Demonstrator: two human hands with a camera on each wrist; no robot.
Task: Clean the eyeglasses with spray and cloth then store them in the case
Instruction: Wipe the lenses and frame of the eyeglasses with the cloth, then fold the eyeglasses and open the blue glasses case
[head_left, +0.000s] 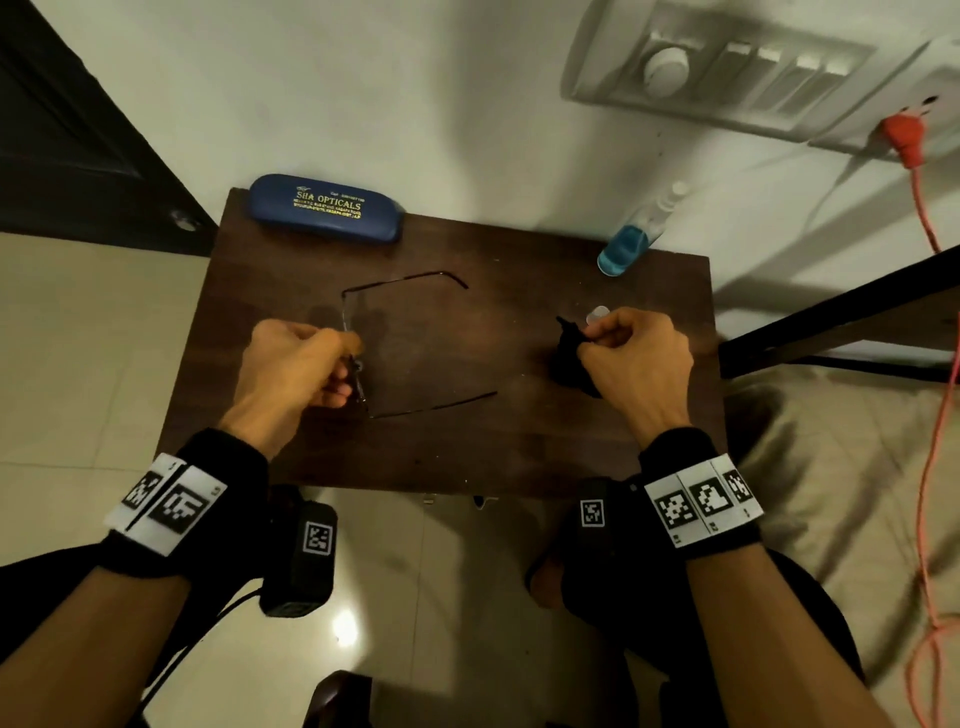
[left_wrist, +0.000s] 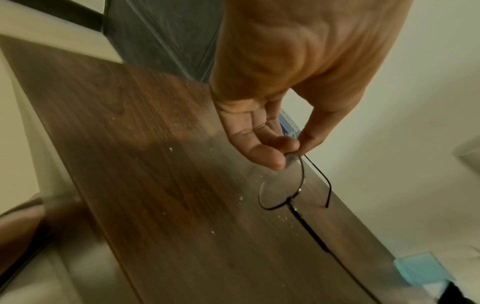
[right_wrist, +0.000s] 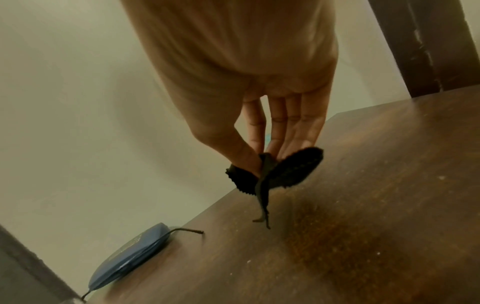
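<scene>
Left hand (head_left: 296, 364): thumb and fingertips pinch the eyeglasses (head_left: 358, 364) at the frame front, over the left half of the dark wooden table (head_left: 467, 457). Right hand (head_left: 636, 358): thumb and fingers pinch a black cleaning cloth (head_left: 569, 353) over the right half of the table; the cloth hangs below the fingers.

The left wrist view shows the pinch point (left_wrist: 291, 153) at the rim of one round lens (left_wrist: 281, 185), which the head view does not resolve. The right wrist view shows the cloth (right_wrist: 275, 174) folded into two lobes with a serrated edge and a thin corner trailing down toward the table; in the head view it is only a dark mass.

Orientation: the frame front runs near to far beside the left hand, and both temples are unfolded, pointing right across the table. The far temple (head_left: 405, 280) and near temple (head_left: 436, 405) lie roughly parallel.

A closed blue eyeglass case (head_left: 326, 208) lies at the far left edge, long axis left to right, with gold lettering on the lid. A spray bottle (head_left: 631, 236) with blue liquid stands at the far right edge near the wall. A small clear cap (head_left: 597, 313) lies just beyond the right hand.

The lenses are nearly invisible in the head view. Whether the eyeglasses touch the table cannot be determined.
</scene>
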